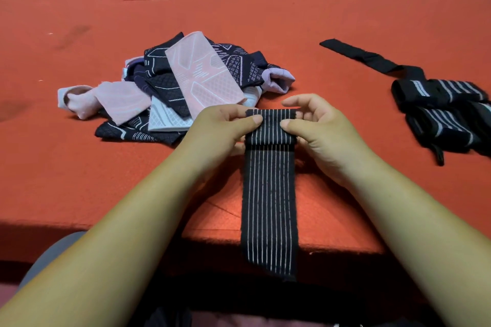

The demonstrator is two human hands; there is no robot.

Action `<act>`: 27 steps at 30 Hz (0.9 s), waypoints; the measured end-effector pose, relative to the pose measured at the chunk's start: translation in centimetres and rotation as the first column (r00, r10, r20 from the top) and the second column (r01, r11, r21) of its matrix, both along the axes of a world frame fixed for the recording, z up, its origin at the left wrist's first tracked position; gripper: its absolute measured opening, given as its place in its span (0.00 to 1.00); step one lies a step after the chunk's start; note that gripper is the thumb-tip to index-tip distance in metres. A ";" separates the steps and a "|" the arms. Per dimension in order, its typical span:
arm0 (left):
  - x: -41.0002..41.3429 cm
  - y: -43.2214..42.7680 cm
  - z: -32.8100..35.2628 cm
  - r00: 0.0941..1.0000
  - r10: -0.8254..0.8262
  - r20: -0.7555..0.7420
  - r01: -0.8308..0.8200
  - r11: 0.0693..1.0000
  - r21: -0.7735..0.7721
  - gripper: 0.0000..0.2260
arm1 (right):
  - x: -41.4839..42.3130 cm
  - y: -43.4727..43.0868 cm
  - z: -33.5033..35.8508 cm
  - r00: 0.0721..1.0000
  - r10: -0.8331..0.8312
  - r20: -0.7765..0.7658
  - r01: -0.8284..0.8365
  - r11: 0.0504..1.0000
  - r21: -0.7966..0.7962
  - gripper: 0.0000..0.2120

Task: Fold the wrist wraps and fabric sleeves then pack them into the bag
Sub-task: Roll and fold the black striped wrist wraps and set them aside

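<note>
- Red felt-covered desk [239, 8]. A person sits at its near edge, both bare forearms reaching in over it.
- Black elastic wrist wrap with thin white lengthwise stripes [269, 194] lies at about the middle of the near edge. Its far end is turned over into a short roll. The flat tail runs back toward the person and hangs down over the near edge.
- Left hand [220, 127] grips the left end of the roll, thumb on top and fingers [235, 111] curled round the far side.
- Right hand [318, 130] grips the right end, thumb pressed onto the stripes and fingers [295, 101] arched over the back of the roll.
- Heap of knitted fabric sleeves in pink, navy and pale lilac with white line patterns [186, 82] sits just beyond the left hand, left of the desk's centre. One flat pink sleeve lies on top.
- Cluster of rolled black striped wraps [441, 114] lies toward the right edge, well apart from the hands.
- Plain black strap [364, 57] trails flat from that cluster toward the far side.
- Grey trouser knee [53, 252] shows below the near edge, at the left.
</note>
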State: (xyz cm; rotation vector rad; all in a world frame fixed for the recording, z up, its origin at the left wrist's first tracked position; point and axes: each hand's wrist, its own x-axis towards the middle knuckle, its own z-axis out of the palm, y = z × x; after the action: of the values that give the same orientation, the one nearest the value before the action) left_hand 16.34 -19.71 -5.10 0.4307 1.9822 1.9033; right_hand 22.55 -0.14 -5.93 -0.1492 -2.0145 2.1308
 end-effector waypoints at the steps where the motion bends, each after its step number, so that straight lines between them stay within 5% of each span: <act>1: 0.0 0.0 0.0 1.000 0.010 -0.003 -0.010 1.000 0.008 0.05 | -0.1 0.0 -0.1 0.999 0.014 0.040 -0.013 0.999 -0.034 0.11; 7: 0.0 0.0 0.0 0.996 0.088 -0.020 -0.085 0.991 0.106 0.09 | 0.5 0.0 -0.2 0.943 0.198 0.269 -0.216 0.976 0.040 0.13; 17: 0.0 -0.2 -0.1 0.997 -0.057 0.041 0.060 0.996 -0.061 0.05 | 0.4 0.8 -0.5 0.988 0.099 0.122 -0.104 0.994 0.035 0.12; 27: -0.6 0.5 -0.4 0.986 0.063 0.153 -0.079 0.991 0.104 0.12 | 0.2 0.7 0.4 0.970 0.186 0.159 -0.134 0.947 -0.291 0.18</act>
State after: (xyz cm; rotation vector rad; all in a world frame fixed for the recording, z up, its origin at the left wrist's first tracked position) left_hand 15.78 -19.19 -5.47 0.2411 1.8266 2.0315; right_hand 22.74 0.60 -5.58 -0.2414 -1.8648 2.5875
